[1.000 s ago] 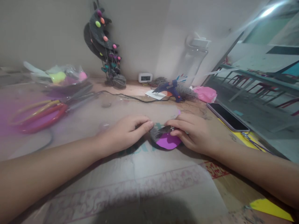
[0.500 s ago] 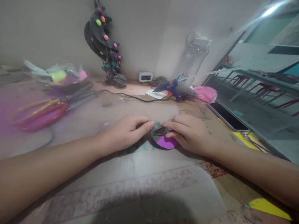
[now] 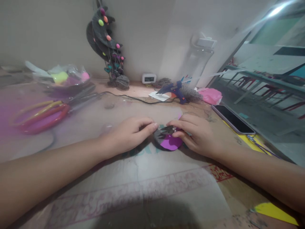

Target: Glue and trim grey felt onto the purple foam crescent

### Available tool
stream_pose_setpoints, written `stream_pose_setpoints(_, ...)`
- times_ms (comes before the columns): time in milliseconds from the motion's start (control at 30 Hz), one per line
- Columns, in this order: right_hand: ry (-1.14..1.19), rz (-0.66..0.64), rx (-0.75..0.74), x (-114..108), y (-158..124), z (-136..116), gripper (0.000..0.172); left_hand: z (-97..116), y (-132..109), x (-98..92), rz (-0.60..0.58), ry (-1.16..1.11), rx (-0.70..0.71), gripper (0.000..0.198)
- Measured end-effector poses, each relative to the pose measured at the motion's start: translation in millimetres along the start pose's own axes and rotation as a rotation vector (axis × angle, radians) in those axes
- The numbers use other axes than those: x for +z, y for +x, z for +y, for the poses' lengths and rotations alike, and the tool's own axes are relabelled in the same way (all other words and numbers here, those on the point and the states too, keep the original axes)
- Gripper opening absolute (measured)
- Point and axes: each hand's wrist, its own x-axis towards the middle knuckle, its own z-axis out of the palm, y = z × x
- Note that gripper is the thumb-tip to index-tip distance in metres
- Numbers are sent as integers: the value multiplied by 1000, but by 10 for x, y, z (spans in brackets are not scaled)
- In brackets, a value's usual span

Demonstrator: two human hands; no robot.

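Note:
In the head view my left hand (image 3: pixel 137 132) pinches the left edge of a small purple paper piece (image 3: pixel 172 142) with a rounded lower edge, between thumb and fingers. Grey yarn (image 3: pixel 160 135) is wrapped over the left part of this piece. My right hand (image 3: pixel 194 132) lies over its right side, fingers bent, with thumb and forefinger closed on grey yarn strands near the middle. The piece's right end is partly hidden behind that hand.
Red-and-yellow-handled scissors (image 3: pixel 45 116) lie left. Behind are a bagged bowl (image 3: pixel 62 78), a hanging yarn-wrapped crescent (image 3: pixel 102 35), a small digital clock (image 3: pixel 149 78), a blue glue gun (image 3: pixel 175 90) with its cord, and a pink bag (image 3: pixel 211 95). A phone (image 3: pixel 233 119) rests right.
My right fingers have shifted slightly right and up, drawing away from my left thumb. More of the purple piece and the grey strands shows between the hands. My left hand has barely moved.

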Motion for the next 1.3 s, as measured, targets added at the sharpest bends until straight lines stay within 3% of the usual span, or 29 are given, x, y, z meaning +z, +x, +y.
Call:
stream_pose_setpoints(367, -59, -82, -51, -139, 40, -7, 31, -11, -1, 1, 52, -6, -18, 36)
stream_pose_setpoints(533, -112, -133, 19, -166, 59, -55, 34, 6, -5, -2, 39, -4, -34, 38)
stream_pose_setpoints(900, -122, -25, -103, -52, 25, -40, 28, -15, -4, -1, 23, 42, -55, 40)
stream_pose_setpoints(1100, -74, -41, -132, -60, 7, -67, 39, -17, -1, -2, 86, -63, -97, 36)
stream_pose_setpoints(1300, -129, -31, -120, 36, -16, -26, 14, -2, 20, -20, 157, -196, -160, 37)
